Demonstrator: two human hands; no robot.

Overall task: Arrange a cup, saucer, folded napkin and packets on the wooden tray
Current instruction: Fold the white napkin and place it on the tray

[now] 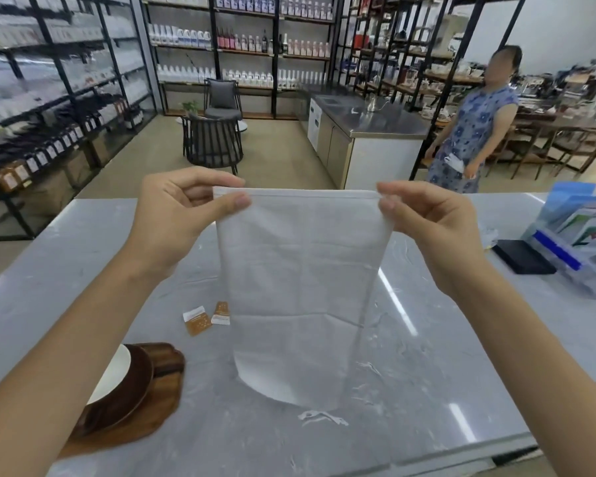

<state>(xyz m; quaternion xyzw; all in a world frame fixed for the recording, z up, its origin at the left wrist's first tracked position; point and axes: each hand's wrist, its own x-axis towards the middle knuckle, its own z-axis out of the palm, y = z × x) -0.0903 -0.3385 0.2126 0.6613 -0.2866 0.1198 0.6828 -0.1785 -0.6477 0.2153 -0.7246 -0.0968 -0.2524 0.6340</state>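
Observation:
A white cloth napkin (298, 287) hangs upright above the grey marble counter, held by its two top corners. My left hand (179, 215) pinches the left corner and my right hand (430, 225) pinches the right one. Two small brown-and-white packets (205, 317) lie on the counter left of the napkin. At the lower left sits the wooden tray (159, 401) with a dark brown saucer (124, 390) on it. A white cup (112, 373) rests on the saucer, partly hidden by my left forearm.
A black flat case (522, 256) and a clear holder with blue leaflets (578, 235) stand at the counter's right. A person in a blue floral dress (472, 132) stands beyond the counter. Shelves of bottles and chairs fill the background.

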